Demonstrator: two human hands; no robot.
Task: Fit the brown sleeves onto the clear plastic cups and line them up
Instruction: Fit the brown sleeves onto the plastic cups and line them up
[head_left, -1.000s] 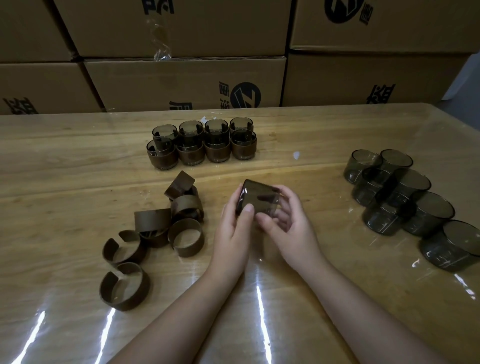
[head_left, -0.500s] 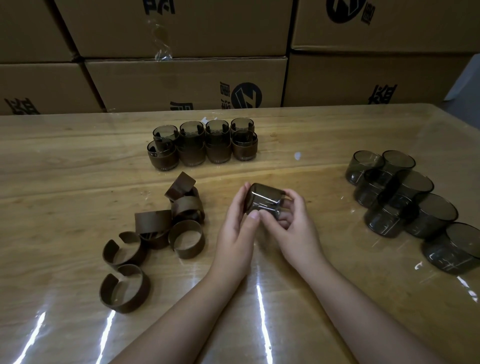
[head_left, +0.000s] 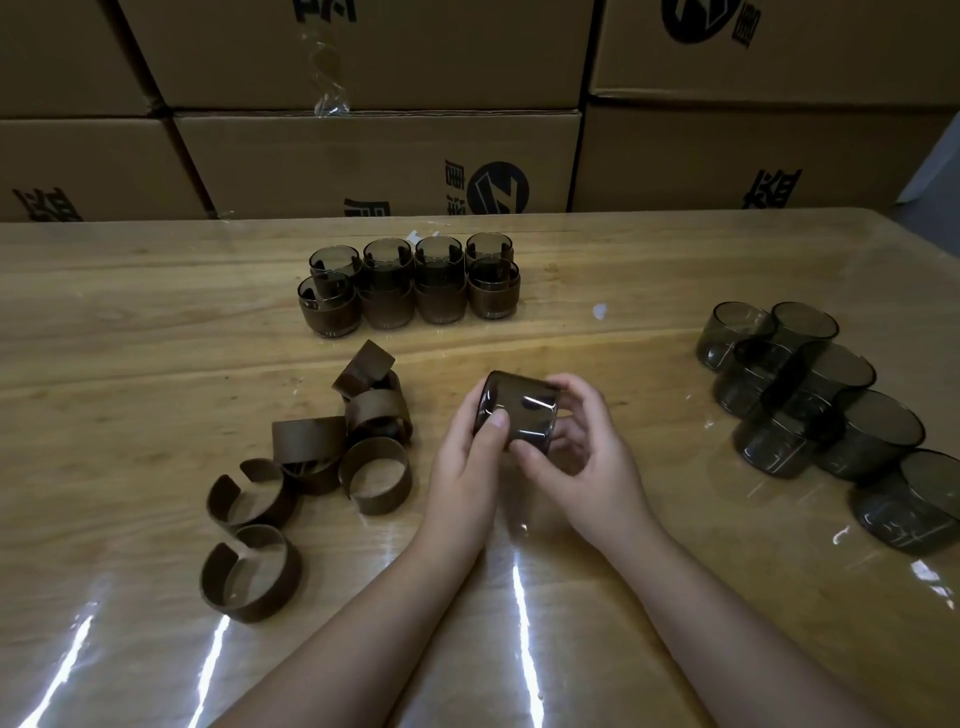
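Your left hand (head_left: 467, 457) and right hand (head_left: 582, 457) both grip one bare cup (head_left: 519, 410) above the table (head_left: 130, 322). The smooth plastic can slip, and then it falls onto the loose sleeves (head_left: 374, 467) beside it.

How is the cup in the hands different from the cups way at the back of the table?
The held cup is bare, with no brown sleeve; the back cups each wear one. The held cup is tipped on its side above the table, gripped by the left hand and right hand; the back cups stand upright in neat rows. All are the same smoky see-through plastic.
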